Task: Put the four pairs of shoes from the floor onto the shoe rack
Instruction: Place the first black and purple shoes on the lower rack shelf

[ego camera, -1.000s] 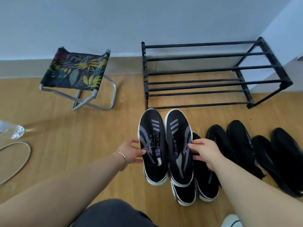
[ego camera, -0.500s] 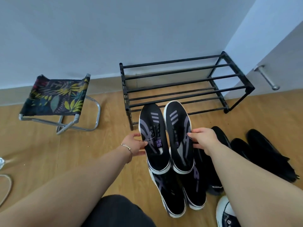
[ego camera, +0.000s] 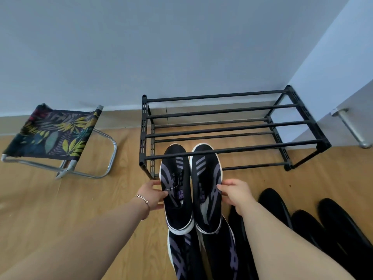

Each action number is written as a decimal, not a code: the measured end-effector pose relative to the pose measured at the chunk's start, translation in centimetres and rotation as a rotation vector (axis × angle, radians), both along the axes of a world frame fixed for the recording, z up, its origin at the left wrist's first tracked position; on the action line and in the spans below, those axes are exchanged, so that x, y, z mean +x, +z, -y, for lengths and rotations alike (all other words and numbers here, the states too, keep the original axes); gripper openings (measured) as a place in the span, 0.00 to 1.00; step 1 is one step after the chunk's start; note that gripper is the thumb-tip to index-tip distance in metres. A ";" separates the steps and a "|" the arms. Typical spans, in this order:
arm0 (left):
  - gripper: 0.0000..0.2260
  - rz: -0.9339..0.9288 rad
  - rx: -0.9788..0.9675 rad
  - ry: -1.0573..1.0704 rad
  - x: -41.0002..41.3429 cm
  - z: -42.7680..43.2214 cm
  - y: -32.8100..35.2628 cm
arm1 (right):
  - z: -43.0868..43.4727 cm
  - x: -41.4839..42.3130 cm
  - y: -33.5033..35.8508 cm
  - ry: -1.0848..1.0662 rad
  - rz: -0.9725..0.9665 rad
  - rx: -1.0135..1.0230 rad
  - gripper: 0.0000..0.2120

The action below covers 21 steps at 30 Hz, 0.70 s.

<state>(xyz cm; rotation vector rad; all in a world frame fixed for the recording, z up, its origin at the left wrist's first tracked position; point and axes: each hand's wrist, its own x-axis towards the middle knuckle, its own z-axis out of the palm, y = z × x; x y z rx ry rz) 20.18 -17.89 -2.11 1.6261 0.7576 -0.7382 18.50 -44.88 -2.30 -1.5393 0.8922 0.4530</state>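
Observation:
I hold a pair of black shoes with purple stripes and white soles side by side. My left hand [ego camera: 152,196] grips the left shoe [ego camera: 176,190] and my right hand [ego camera: 235,193] grips the right shoe [ego camera: 205,186]. Their toes pass under the front top bar of the black metal shoe rack [ego camera: 238,149], at its left end. A second, matching purple-striped pair [ego camera: 203,257] lies on the floor below the held shoes. Two plain black pairs [ego camera: 314,225] lie on the floor to the right, partly hidden by my right arm.
A folding stool [ego camera: 54,136] with a leaf-print seat stands left of the rack. The rack sits against a grey wall; a white wall corner and a metal door handle [ego camera: 351,128] are at its right. The floor is wood.
Both hands have carried the striped pair forward from above the floor to the rack, so the toes now reach under its front bar. The view tilted up and closer.

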 end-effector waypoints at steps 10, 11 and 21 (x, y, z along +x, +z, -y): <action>0.19 0.090 0.032 0.188 2.6 2.1 -3.7 | 0.4 4.3 -3.8 -0.037 0.006 -0.017 0.07; 0.20 0.103 0.032 0.224 2.5 2.3 -4.0 | 0.4 4.4 -4.3 -0.050 0.010 -0.030 0.06; 0.21 0.143 0.019 0.301 -0.4 2.2 -5.1 | -0.5 2.5 -4.9 -0.086 0.082 -0.003 0.08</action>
